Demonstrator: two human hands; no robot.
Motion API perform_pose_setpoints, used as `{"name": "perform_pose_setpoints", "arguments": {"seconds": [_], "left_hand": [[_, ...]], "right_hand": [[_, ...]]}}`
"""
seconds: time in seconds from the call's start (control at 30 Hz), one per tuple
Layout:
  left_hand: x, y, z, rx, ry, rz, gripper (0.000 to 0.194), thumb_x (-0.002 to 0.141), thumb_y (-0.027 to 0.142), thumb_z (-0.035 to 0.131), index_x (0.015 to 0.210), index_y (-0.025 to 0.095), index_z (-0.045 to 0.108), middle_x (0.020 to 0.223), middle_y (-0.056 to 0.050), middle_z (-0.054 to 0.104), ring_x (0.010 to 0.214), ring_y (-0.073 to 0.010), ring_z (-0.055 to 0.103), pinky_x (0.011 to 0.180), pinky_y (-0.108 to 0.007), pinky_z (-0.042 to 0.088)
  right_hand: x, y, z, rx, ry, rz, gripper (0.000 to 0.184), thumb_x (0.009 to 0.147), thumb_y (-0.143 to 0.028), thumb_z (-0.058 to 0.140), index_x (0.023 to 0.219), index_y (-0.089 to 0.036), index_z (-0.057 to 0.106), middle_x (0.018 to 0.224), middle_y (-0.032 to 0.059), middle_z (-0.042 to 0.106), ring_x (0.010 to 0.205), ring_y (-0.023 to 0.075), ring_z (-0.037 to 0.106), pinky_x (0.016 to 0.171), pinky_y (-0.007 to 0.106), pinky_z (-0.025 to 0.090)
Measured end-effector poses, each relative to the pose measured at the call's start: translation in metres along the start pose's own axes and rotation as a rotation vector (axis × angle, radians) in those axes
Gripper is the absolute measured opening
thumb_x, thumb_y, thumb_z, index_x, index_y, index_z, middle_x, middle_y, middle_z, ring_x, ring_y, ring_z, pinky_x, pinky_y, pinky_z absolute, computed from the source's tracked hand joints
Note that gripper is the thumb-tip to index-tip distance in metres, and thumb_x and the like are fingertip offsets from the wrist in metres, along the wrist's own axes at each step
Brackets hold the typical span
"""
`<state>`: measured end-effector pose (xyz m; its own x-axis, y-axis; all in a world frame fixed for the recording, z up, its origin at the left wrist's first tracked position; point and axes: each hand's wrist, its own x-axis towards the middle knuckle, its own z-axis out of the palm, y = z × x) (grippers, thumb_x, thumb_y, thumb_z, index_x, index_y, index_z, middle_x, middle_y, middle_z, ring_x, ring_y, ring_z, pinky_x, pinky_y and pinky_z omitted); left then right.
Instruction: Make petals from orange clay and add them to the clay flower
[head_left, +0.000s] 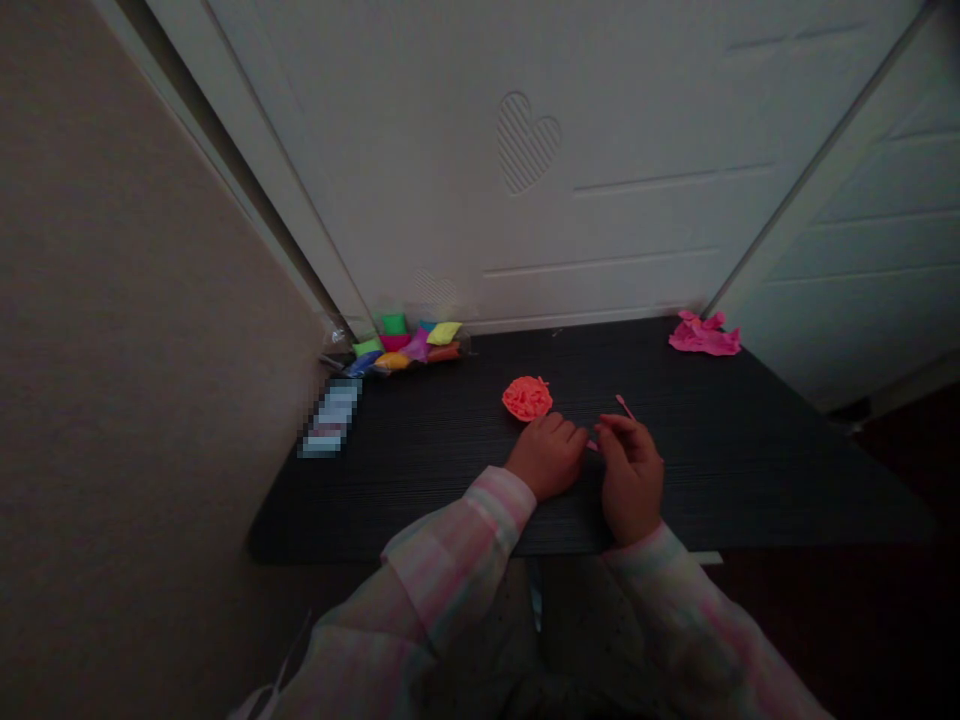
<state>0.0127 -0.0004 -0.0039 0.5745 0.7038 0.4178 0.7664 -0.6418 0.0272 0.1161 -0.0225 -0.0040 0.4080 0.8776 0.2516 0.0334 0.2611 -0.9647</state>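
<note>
My left hand (549, 456) rests on the dark tabletop with its fingers curled closed; what is inside them, if anything, is hidden. My right hand (634, 482) is closed in a pinch just to its right. A thin pink modelling tool (624, 405) with a flattened tip sticks out past the right hand's fingers. Between the two hands shows a small pink piece (592, 445), too small to name. Just beyond my left knuckles sits a round orange clay form (527, 397), its top filled with crumpled or stringy orange clay.
Colourful clay packets (405, 345) in clear plastic lie at the back left of the black table (450, 490). A blurred-out rectangular object (330, 418) is at the left edge. Crumpled pink material (705, 334) lies at the back right. A white panelled door (630, 120) stands behind.
</note>
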Motion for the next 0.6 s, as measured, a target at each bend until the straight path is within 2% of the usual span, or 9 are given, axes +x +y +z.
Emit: {"name": "perform_pose_setpoints", "arguments": {"seconds": [0.23, 0.4, 0.5, 0.6], "left_hand": [[-0.003, -0.004, 0.002, -0.060, 0.088, -0.084, 0.016, 0.078, 0.016, 0.040, 0.078, 0.015, 0.056, 0.069, -0.006, 0.060, 0.070, -0.0187, 0.053, 0.065, -0.031, 0.044], [-0.002, -0.005, 0.003, -0.138, 0.217, -0.111, 0.013, 0.075, 0.015, 0.045, 0.078, 0.016, 0.058, 0.068, -0.004, 0.061, 0.068, -0.0173, 0.055, 0.065, -0.029, 0.045], [-0.004, -0.011, -0.007, -0.197, 0.351, -0.215, 0.016, 0.077, 0.012, 0.042, 0.081, 0.016, 0.057, 0.072, -0.004, 0.062, 0.071, -0.0150, 0.057, 0.067, -0.027, 0.046], [-0.011, -0.019, -0.029, -0.238, 0.487, -0.399, 0.024, 0.084, 0.012, 0.032, 0.090, 0.013, 0.055, 0.082, -0.008, 0.062, 0.077, -0.0148, 0.057, 0.068, -0.028, 0.045]], "right_hand": [[0.002, -0.002, 0.002, 0.001, 0.020, 0.012, 0.011, 0.070, -0.025, 0.054, 0.078, -0.017, 0.056, 0.077, 0.0014, 0.055, 0.072, 0.0149, 0.054, 0.066, 0.031, 0.045], [0.003, 0.003, 0.002, 0.012, 0.012, 0.008, 0.013, 0.069, -0.026, 0.053, 0.078, -0.017, 0.055, 0.078, 0.0019, 0.055, 0.075, 0.0162, 0.053, 0.070, 0.033, 0.043], [0.003, 0.004, 0.002, 0.006, 0.017, -0.007, 0.012, 0.069, -0.026, 0.053, 0.078, -0.017, 0.055, 0.077, 0.0018, 0.055, 0.075, 0.0166, 0.053, 0.071, 0.034, 0.042], [0.003, 0.002, 0.002, -0.010, 0.004, -0.014, 0.012, 0.070, -0.026, 0.052, 0.079, -0.017, 0.055, 0.077, 0.0022, 0.056, 0.075, 0.0168, 0.053, 0.071, 0.035, 0.042]]}}
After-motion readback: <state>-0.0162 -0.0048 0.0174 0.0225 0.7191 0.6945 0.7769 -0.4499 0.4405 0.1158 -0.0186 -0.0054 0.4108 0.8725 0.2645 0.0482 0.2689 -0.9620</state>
